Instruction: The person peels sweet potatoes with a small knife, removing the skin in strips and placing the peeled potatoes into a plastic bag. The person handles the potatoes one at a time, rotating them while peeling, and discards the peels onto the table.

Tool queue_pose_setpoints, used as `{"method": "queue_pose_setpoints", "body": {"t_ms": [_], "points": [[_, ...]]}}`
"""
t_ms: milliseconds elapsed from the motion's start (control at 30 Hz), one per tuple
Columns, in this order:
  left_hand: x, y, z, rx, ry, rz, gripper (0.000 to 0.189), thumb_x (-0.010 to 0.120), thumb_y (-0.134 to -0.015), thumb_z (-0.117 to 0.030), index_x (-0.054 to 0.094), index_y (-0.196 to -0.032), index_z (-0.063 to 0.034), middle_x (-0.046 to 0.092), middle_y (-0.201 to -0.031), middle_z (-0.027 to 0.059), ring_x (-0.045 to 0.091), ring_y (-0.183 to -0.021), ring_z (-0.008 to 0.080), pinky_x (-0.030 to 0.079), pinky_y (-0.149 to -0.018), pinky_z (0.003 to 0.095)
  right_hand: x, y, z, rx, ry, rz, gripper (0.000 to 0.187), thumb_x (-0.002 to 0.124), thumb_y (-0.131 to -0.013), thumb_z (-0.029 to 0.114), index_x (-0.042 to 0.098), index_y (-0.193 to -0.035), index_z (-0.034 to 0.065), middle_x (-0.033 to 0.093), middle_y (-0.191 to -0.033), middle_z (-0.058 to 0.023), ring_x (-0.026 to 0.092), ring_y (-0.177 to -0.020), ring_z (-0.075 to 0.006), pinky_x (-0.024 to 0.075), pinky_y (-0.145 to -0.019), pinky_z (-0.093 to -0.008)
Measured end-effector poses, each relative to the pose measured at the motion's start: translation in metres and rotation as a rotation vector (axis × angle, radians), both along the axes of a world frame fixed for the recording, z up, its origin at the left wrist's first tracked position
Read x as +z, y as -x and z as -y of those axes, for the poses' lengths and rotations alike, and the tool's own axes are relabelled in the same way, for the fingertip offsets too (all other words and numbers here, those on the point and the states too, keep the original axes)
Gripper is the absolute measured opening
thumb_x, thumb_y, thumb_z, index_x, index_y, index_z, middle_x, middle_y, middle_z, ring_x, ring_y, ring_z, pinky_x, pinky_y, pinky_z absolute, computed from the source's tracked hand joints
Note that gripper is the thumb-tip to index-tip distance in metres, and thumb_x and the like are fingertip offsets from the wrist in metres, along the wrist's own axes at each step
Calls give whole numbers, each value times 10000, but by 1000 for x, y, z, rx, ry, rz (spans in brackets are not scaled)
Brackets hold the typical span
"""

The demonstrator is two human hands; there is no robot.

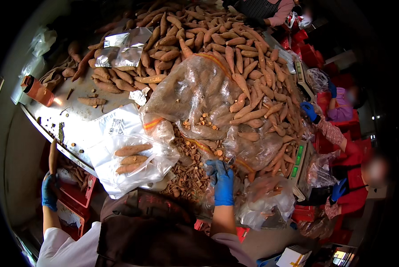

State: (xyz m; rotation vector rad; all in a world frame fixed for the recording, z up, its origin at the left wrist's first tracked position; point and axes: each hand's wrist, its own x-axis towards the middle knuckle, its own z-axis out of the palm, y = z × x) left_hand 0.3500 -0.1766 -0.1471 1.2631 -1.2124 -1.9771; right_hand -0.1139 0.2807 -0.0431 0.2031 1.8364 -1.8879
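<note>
My left hand (50,190), in a blue glove, grips a long sweet potato (53,156) that points upward past the table's metal edge. In a blue glove too, my right hand (222,182) is over the scrap heap near the mesh sack, its fingers partly bent; whether anything small lies between them I cannot tell. Several sweet potatoes (133,150) rest on a clear plastic bag (156,148) over white bags in front of me. Cut ends and broken bits (189,177) lie heaped between that bag and my right hand. A mesh sack (199,86) with orange-striped edges spreads across the middle.
A large pile of sweet potatoes (219,36) covers the far side. An orange bottle (37,90) stands at the left. Digital scales (298,167) and a filled plastic bag (269,197) are at the right, near co-workers' gloved hands (309,110). Red crates (76,197) sit below the left edge.
</note>
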Motion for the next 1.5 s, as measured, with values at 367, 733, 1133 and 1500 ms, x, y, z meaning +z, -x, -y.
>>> {"method": "queue_pose_setpoints", "body": {"t_ms": [367, 733, 1133, 1500], "points": [[-61, 42, 70, 104, 45, -394, 513, 418, -943, -218, 336, -1410, -23, 453, -1393, 90, 413, -1282, 213, 291, -1082, 344, -32, 150, 8, -369, -125, -76, 370, 624, -874, 377, 631, -929, 10, 621, -714, -59, 421, -416, -84, 292, -367, -227], [100, 272, -96, -306, -102, -512, 443, 647, -774, -233, 545, -1156, -33, 569, -883, -12, 532, -745, 107, 431, -643, 209, -34, 157, 4, -278, -64, 24, 191, 598, -870, 179, 562, -745, 39, 551, -623, -50, 401, -411, -103, 288, -377, -258], [127, 381, -222, -1094, -339, -329, 560, 724, -801, -99, 495, -1307, -28, 599, -1194, 52, 576, -973, 124, 477, -871, 282, -15, -57, 24, 549, -91, -341, 45, 626, -834, 34, 610, -867, 9, 569, -730, -2, 517, -653, -72, 430, -581, -244], [145, 362, -233, -1240, 727, -263, 370, 728, -766, -203, 627, -1099, -76, 649, -914, 143, 641, -810, 282, 502, -730, 342, 59, -35, 18, 552, -547, -1021, 419, 609, -668, 27, 573, -1084, 61, 590, -887, -156, 591, -782, -365, 483, -654, -420]]}}
